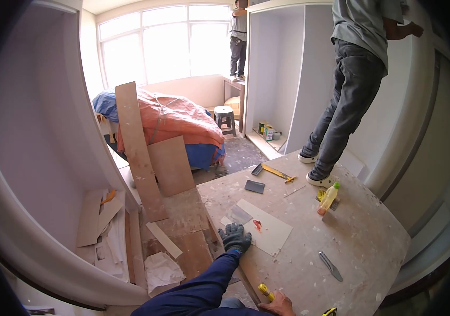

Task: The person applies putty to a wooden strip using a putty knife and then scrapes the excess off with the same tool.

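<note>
My left hand, in a dark grey glove, lies with fingers apart over the worktop's left edge, at the corner of a white board. Just beyond its fingertips a translucent flat piece lies on the board, near a reddish-orange smear. At the bottom edge of the view, my bare right hand is closed round a yellow-handled tool; the tool's far end is hidden. A metal-bladed tool lies to the right on the speckled worktop.
A person stands on the worktop's far end, near a bottle, yellow tool and dark plate. Boards lean at left before a tarp-covered pile. Another person stands by the window.
</note>
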`<state>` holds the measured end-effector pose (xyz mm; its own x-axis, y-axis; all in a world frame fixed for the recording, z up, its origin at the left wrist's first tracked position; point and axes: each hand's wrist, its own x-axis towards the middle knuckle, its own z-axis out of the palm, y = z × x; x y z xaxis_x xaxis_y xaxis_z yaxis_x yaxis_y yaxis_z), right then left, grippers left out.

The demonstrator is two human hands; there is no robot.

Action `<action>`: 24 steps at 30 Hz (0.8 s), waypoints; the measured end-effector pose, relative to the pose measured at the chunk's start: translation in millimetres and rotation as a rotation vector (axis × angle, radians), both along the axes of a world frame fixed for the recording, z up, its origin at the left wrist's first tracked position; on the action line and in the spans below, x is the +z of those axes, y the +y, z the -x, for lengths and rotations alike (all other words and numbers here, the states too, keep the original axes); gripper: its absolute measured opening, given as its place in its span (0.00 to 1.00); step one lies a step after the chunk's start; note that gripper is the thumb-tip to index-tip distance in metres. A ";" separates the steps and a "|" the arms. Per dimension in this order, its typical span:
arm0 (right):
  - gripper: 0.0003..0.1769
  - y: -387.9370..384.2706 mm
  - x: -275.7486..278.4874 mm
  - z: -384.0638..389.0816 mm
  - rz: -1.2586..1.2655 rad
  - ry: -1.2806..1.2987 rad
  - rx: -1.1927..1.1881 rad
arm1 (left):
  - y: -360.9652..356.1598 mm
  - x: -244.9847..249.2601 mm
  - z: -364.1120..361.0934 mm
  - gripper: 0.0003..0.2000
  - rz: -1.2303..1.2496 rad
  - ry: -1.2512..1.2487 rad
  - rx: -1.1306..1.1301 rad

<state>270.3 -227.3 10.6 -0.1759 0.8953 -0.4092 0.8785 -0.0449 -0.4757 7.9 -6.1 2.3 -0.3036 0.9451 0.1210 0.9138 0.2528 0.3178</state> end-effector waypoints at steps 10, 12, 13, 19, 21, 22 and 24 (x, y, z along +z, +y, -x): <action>0.47 -3.4 -11.8 -4.5 -0.066 0.056 -0.010 | 0.2 -3.8 -0.9 0.33 -0.024 -0.006 -0.009; 0.47 -3.4 -12.0 -4.4 -0.067 0.057 -0.001 | -1.8 0.2 -1.3 0.34 -0.008 -0.008 -0.009; 0.47 -3.6 -4.2 -2.2 -0.070 0.061 -0.011 | -1.2 -0.8 -1.0 0.34 -0.011 -0.004 -0.019; 0.46 -2.3 14.2 1.0 -0.035 0.040 0.001 | -2.9 2.0 -0.8 0.35 0.015 -0.014 -0.022; 0.46 -1.9 11.0 0.5 -0.006 0.028 0.011 | -3.8 3.9 -0.8 0.35 0.018 -0.009 -0.020; 0.46 -2.7 10.6 -0.1 -0.007 0.031 0.000 | -4.0 5.3 -1.1 0.35 0.017 -0.006 -0.032; 0.46 -3.9 10.7 -0.1 -0.028 0.027 0.019 | -4.3 9.1 -0.7 0.35 0.044 -0.016 -0.029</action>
